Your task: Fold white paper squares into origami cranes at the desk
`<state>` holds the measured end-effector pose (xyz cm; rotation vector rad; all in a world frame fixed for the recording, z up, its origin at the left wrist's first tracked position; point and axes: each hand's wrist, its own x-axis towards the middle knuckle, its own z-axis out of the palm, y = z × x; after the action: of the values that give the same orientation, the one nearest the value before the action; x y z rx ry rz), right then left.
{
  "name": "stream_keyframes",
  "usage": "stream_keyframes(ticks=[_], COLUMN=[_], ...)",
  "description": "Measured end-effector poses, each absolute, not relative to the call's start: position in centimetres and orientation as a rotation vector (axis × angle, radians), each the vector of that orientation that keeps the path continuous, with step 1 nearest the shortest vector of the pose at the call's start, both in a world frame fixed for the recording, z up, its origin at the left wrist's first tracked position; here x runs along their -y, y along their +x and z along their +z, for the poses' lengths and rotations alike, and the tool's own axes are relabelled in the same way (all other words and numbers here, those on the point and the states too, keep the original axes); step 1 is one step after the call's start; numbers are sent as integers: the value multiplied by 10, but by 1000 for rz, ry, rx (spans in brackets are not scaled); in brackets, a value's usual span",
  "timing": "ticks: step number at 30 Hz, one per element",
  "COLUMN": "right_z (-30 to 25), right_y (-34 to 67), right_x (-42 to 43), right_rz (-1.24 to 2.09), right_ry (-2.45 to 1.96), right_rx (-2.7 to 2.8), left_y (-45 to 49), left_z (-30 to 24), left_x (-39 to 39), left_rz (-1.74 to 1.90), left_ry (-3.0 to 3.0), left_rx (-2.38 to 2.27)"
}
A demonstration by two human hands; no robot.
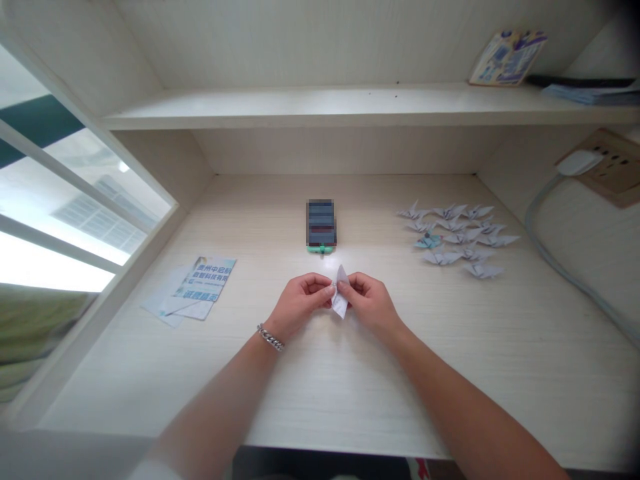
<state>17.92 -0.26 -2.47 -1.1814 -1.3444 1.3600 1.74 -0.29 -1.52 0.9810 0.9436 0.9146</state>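
Note:
A small folded piece of white paper (341, 303) is held upright above the middle of the desk, pointed at its top and bottom ends. My left hand (306, 298) pinches its left side between thumb and fingers; a chain bracelet (271, 337) circles that wrist. On the other side, my right hand (369, 298) grips the same paper, thumb pressed on its face. The fingertips behind the paper are partly hidden. To the right, several folded paper cranes (463, 238) lie grouped on the desk, mostly white, and one crane (428, 241) is blue-green.
Beyond my hands lies a phone (321, 225) with a blurred screen. Printed paper sheets (204, 288) rest at the left. A shelf (310, 107) spans the back, bearing a box-like printed packet (508, 58). A grey cable (545, 250) runs from a wall socket (607, 167) at right.

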Motion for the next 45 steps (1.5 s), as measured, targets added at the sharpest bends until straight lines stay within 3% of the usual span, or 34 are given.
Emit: stream_keyframes(ticks=[7,24,37,45], right_z=[-24,-23,-25,-25], right_y=[180,177,178,176], right_x=[1,3,2,3], right_rz=[1499,1478,1665,1572], right_ry=[-1114,-1140,-1069,-1125], right_rx=[1235,1330,1073,1211], left_y=[17,18,13,15], left_z=[-12,-21,-9,-12], left_x=[3,3,1,3], left_rz=[945,958,887,904], left_ry=[949,929,844,934], left_rx=[-996,-1069,-907,-1022])
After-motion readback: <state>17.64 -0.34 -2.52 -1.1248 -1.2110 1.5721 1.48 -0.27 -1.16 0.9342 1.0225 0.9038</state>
